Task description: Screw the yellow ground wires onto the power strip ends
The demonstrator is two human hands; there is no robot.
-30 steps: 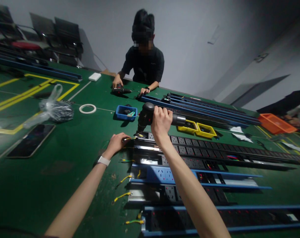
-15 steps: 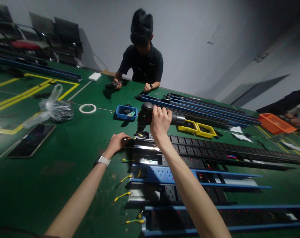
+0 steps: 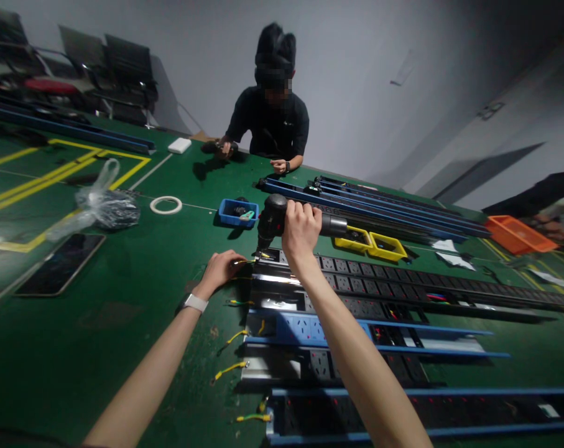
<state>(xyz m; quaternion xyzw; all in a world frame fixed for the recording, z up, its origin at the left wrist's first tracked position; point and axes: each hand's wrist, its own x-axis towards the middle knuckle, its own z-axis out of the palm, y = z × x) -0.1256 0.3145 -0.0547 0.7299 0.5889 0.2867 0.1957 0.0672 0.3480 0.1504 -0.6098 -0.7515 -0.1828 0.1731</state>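
My right hand [image 3: 301,231] grips a black electric screwdriver [image 3: 273,219] with its tip pointing down at the left end of a long black socket strip [image 3: 403,281]. My left hand [image 3: 222,267] rests on the green table [image 3: 123,298] beside that end, fingers pinched on a yellow-green wire [image 3: 245,262]. A white band sits on my left wrist. More socket strips in blue and black housings [image 3: 356,333] lie side by side nearer to me, with loose yellow-green wires [image 3: 230,368] at their left ends.
Across the table a person in black holds a tool [image 3: 216,147]. Between us are a small blue tray [image 3: 237,213], two yellow trays [image 3: 372,242], blue rails [image 3: 379,205], a tape ring [image 3: 165,205], a plastic bag [image 3: 104,208], a phone [image 3: 60,264] and an orange bin [image 3: 519,233].
My hands have stayed in place on the screwdriver and the wire. The person opposite has lifted their tool off the table and drawn it back toward their body.
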